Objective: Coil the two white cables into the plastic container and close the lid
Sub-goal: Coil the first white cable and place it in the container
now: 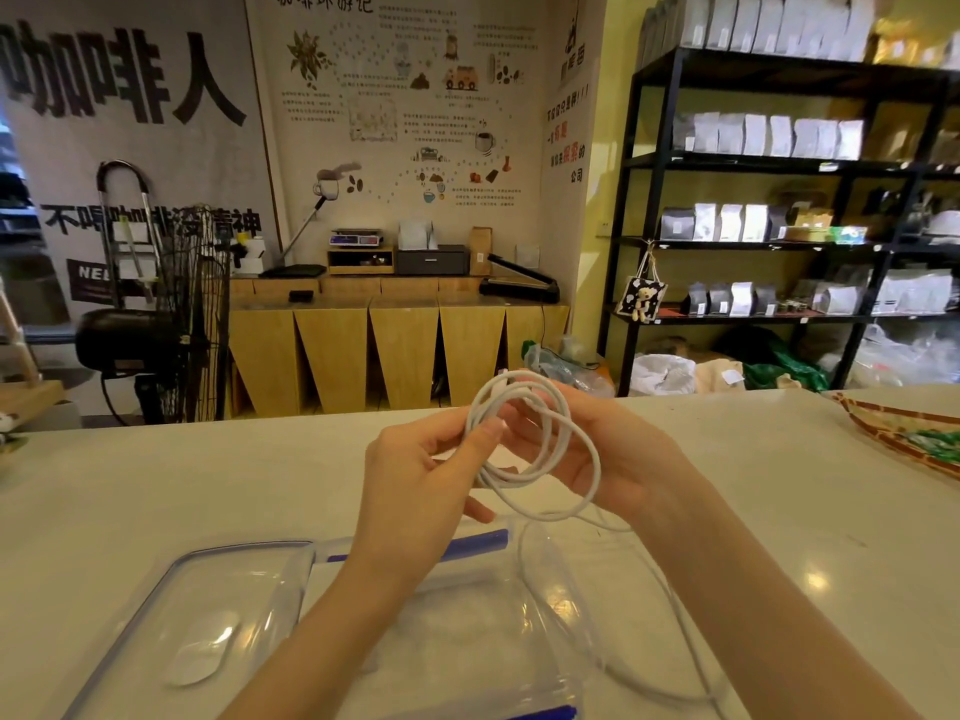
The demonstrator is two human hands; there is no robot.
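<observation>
Nearest the camera, at the bottom centre of the frame, stood the clear rectangular plastic container with blue latches (467,621), open and, as far as its transparent walls showed, with nothing yet coiled inside. Its clear flat lid with a blue-grey rim (208,615) lay just beside it on the lower left, resting on the pale bench (156,485).

To the lower right, the loose tail of the thin white cable (654,662) trailed across the bench past the container's right wall and rose toward the hands. Only this one cable could be made out; a second was not evident.

Above the container, mid-frame, both hands held the cable's several round loops (524,439). The left hand (421,475) was closed in a pinch, thumb pressing the bundle at its left side. The right hand (613,454) was cupped behind the loops with fingers spread, supporting them from the far side.

The step in hand looked to be winding the remaining tail. To do it well, the left pinch would likely need to stay firm at one crossing point while the right hand fed each new turn at the same width, small enough to fit the container. A slack grip risked the springy loops fanning apart, and the tail could snag on the container's rim.
</observation>
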